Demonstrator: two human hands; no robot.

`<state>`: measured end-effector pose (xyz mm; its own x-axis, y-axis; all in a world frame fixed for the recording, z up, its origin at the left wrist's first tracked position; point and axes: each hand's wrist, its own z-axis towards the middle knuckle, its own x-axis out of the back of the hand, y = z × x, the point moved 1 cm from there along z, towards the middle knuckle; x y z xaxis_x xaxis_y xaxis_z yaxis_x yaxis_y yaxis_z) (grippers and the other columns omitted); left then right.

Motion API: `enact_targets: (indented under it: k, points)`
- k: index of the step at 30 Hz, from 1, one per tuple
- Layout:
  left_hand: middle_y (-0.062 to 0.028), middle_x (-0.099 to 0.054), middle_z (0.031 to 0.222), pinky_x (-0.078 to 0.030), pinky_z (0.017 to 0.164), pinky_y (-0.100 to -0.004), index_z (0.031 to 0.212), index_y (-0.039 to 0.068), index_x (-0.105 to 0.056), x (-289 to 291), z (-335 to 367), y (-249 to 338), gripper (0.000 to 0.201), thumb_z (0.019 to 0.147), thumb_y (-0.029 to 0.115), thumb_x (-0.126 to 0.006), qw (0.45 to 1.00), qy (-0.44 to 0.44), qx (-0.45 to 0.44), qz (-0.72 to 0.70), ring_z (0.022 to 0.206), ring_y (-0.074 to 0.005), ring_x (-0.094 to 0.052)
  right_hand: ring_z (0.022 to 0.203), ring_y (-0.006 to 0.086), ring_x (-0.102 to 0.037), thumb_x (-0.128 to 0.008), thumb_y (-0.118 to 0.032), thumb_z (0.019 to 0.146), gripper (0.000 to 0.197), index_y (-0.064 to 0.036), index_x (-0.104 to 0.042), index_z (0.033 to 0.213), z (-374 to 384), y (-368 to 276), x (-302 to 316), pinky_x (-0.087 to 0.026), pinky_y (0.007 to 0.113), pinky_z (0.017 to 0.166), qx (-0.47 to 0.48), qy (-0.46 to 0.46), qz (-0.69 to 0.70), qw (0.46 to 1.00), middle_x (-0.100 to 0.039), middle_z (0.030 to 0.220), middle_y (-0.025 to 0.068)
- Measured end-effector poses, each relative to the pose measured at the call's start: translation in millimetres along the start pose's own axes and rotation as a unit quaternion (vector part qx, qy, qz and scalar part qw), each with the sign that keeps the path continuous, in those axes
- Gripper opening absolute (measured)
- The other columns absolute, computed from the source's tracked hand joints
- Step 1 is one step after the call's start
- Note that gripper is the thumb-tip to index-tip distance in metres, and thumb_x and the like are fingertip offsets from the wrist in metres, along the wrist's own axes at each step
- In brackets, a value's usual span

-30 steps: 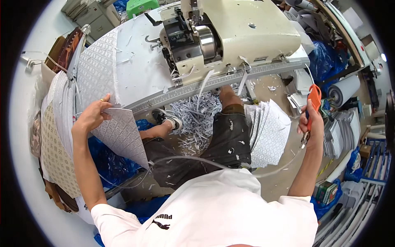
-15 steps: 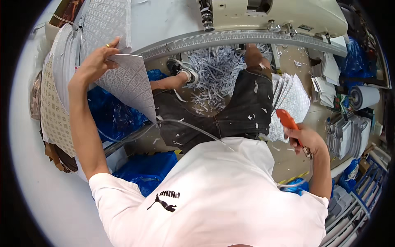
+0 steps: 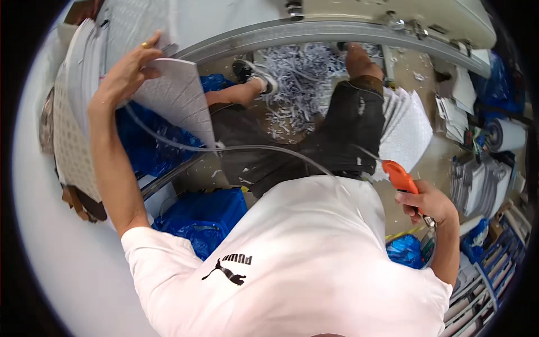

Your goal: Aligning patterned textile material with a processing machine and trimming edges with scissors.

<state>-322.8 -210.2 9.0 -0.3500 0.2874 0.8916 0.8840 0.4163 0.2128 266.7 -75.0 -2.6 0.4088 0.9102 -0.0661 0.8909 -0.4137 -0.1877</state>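
Observation:
At the upper left, my left hand (image 3: pixel 126 72) is closed on a silvery-white patterned sheet (image 3: pixel 178 92), its thumb near the top edge. The sheet hangs over the table edge toward my lap. A ring shows on one finger. More patterned sheet (image 3: pixel 132 22) lies on the table beyond that hand. On the right, my right hand (image 3: pixel 424 201) is wrapped round the handle of an orange air blow gun (image 3: pixel 400 175). Its thin nozzle points up and left, across my thigh. A clear hose (image 3: pixel 269 148) loops across my lap; its far end is hard to follow.
A cream machine (image 3: pixel 443 19) and a long metal ruler bar (image 3: pixel 269 35) span the far side. Shredded paper (image 3: pixel 297 84) covers floor between my feet. Fanned patterned sheets (image 3: pixel 407 132) stand beside my right leg. Blue bags (image 3: pixel 205 216) sit at left; stacked sheets (image 3: pixel 483 182) at right.
The view has shifted and blurred. The blow gun and my right hand sit slightly lower and further right in the picture. The clear hose has swung higher at left. Both hands keep their hold.

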Motion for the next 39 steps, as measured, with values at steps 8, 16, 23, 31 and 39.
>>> enact_targets:
  k: [8, 16, 23, 31, 39]
  points:
    - [-0.0044, -0.049, 0.155, -0.046, 0.111, -0.0404, 0.127, 0.006, -0.067, -3.9, 5.3, -22.1, 0.038, 0.090, 0.010, -0.073, 0.998, 0.012, -0.018, 0.067, 0.133, -0.0298, -0.055, 0.046, 0.0125, -0.053, -0.074, -0.035, 0.091, 0.038, -0.0014, -0.061, 0.079, 86.4, -105.8, -91.4, -0.042, 0.029, 0.042, 0.065, -0.192, -0.295, 0.934, -0.056, 0.060, 0.0018]
    - [-0.0041, -0.049, 0.155, -0.045, 0.112, -0.0407, 0.127, 0.008, -0.067, -11.8, 4.5, -27.1, 0.038, 0.090, 0.007, -0.072, 0.997, 0.040, -0.023, 0.070, 0.135, -0.0290, -0.053, 0.042, 0.0116, -0.050, -0.069, -0.036, 0.095, 0.037, -0.0018, -0.059, 0.084, 113.4, -150.3, -63.4, -0.043, 0.029, 0.040, 0.176, -0.003, -0.138, 0.975, -0.054, 0.060, 0.0009]
    - [-0.0022, -0.041, 0.160, -0.049, 0.106, -0.0390, 0.114, -0.001, -0.063, -3.7, -12.7, -0.8, 0.028, 0.087, -0.003, -0.070, 0.999, 0.025, 0.003, -0.033, 0.131, -0.0284, -0.055, 0.039, 0.0126, -0.048, -0.068, -0.037, 0.095, 0.038, -0.0023, -0.057, 0.085, 74.3, -63.8, 47.3, -0.042, 0.031, 0.037, 0.036, 0.217, -0.080, 0.972, -0.052, 0.058, 0.0024]
    - [0.0000, -0.036, 0.163, -0.049, 0.105, -0.0376, 0.121, 0.000, -0.066, -6.9, 3.8, -10.8, 0.038, 0.083, 0.000, -0.074, 1.000, -0.011, 0.010, -0.008, 0.135, -0.0275, -0.053, 0.040, 0.0131, -0.049, -0.066, -0.038, 0.095, 0.041, -0.0010, -0.055, 0.082, 54.9, -61.4, 60.1, -0.045, 0.032, 0.038, 0.064, 0.299, -0.059, 0.950, -0.053, 0.059, 0.0026]
    - [-0.0011, -0.036, 0.163, -0.048, 0.108, -0.0380, 0.122, -0.005, -0.065, 1.1, -4.8, 13.4, 0.041, 0.082, -0.003, -0.073, 1.000, 0.000, 0.004, -0.026, 0.135, -0.0291, -0.053, 0.044, 0.0155, -0.052, -0.068, -0.042, 0.093, 0.046, -0.0006, -0.055, 0.077, 114.0, -107.5, 81.3, -0.047, 0.034, 0.040, 0.124, 0.258, -0.082, 0.955, -0.054, 0.060, 0.0048]
